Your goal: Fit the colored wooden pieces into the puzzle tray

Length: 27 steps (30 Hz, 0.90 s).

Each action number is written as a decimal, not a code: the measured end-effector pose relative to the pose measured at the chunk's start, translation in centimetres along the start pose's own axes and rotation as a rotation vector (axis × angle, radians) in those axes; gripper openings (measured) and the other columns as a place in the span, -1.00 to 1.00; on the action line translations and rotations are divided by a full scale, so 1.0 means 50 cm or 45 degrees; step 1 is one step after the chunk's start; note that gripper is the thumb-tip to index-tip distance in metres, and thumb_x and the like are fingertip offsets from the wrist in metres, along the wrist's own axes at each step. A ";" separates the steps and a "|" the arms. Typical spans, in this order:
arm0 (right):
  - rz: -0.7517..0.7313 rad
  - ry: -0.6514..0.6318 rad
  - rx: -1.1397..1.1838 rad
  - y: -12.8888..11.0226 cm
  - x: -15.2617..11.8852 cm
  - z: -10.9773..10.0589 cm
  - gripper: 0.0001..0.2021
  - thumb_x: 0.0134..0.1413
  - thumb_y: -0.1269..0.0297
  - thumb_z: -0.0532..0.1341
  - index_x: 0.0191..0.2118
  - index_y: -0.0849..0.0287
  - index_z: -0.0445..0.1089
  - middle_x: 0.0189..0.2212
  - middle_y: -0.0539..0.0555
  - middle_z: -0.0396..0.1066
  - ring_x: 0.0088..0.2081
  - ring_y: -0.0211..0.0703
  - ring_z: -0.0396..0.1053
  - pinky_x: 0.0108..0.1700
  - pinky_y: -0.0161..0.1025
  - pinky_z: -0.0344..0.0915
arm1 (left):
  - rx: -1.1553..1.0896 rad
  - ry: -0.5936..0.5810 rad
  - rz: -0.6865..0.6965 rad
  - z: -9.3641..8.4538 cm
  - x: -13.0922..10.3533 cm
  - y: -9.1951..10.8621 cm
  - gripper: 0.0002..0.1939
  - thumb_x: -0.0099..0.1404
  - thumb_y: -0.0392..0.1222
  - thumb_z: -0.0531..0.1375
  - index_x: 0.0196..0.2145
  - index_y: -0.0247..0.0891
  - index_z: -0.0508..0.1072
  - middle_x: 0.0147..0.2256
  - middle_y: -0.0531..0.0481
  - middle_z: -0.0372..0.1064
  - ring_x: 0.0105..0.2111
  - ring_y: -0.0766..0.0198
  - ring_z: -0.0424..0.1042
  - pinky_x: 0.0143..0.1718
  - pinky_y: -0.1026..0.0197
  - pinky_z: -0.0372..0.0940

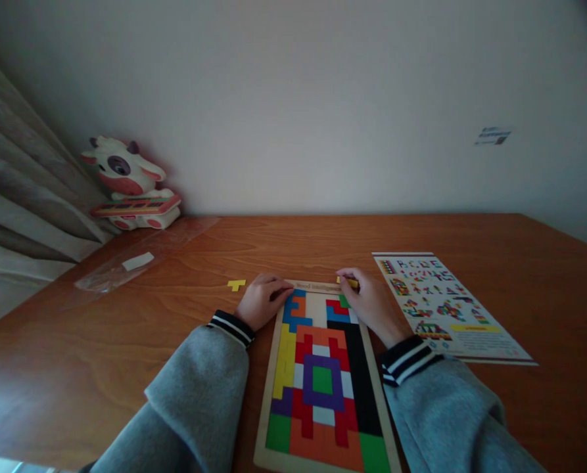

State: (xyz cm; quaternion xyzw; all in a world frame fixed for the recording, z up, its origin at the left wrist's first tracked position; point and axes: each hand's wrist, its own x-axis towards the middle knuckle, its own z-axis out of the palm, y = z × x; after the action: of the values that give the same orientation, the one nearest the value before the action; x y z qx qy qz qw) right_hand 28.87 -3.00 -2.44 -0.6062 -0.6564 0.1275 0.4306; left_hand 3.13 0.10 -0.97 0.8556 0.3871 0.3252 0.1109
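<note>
A wooden puzzle board lies in front of me, filled with coloured tetromino-like pieces in red, orange, purple, black, green, blue and yellow. Pale gaps show near its far end. My left hand rests at the far left corner, its fingers closed on the board's edge beside a blue piece. Over the far right corner, my right hand pinches a yellow puzzle piece, partly covered by the fingers. Another yellow piece, T-shaped, lies on the table left of the board.
A printed pattern sheet lies right of the board on the brown wooden table. Clear plastic wrapping with a white label is at the left. A toy cow with a keyboard stands by the curtain and wall.
</note>
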 end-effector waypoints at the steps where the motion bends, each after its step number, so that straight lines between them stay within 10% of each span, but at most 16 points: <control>1: -0.004 -0.003 0.000 0.000 0.000 0.000 -0.78 0.17 0.23 0.09 -0.17 0.13 0.44 -0.19 0.17 0.54 -0.14 0.00 0.48 -0.06 -0.02 0.37 | 0.023 0.005 0.008 0.001 0.001 0.000 -0.83 0.32 -0.13 0.20 -0.24 -0.18 0.58 -0.26 -0.07 0.50 -0.23 0.17 0.46 -0.12 0.11 0.37; 13: -0.019 -0.016 -0.005 0.005 -0.002 0.002 -0.79 0.18 0.25 0.09 -0.15 0.14 0.42 -0.18 0.16 0.53 -0.13 -0.01 0.47 -0.05 -0.03 0.36 | 0.110 -0.243 0.387 -0.021 -0.021 0.014 -0.53 0.17 -0.41 0.07 0.02 -0.20 0.46 -0.19 -0.11 0.53 -0.16 0.13 0.50 -0.08 0.04 0.38; 22: -0.015 -0.034 -0.016 0.006 -0.001 0.002 -0.77 0.19 0.21 0.08 -0.16 0.15 0.43 -0.19 0.17 0.53 -0.14 0.00 0.47 -0.07 -0.03 0.37 | 0.226 -0.284 0.290 -0.161 -0.047 -0.058 -0.69 0.24 -0.18 0.21 -0.04 -0.14 0.51 -0.18 -0.10 0.54 -0.17 0.13 0.51 -0.05 0.06 0.39; 27: -0.004 -0.047 -0.030 0.005 0.000 0.002 -0.75 0.18 0.20 0.07 -0.16 0.15 0.43 -0.18 0.19 0.53 -0.14 0.02 0.47 -0.07 -0.01 0.37 | 0.232 -0.354 0.189 -0.181 -0.077 -0.086 -0.64 0.23 -0.01 0.27 -0.02 -0.06 0.51 -0.18 -0.04 0.55 -0.18 0.16 0.53 -0.07 0.10 0.41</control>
State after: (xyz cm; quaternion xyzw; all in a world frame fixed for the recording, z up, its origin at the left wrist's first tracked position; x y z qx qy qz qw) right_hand 28.97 -2.93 -2.68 -0.6079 -0.6666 0.1303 0.4113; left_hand -7.11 -0.37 2.23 0.9251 0.3315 0.1748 0.0610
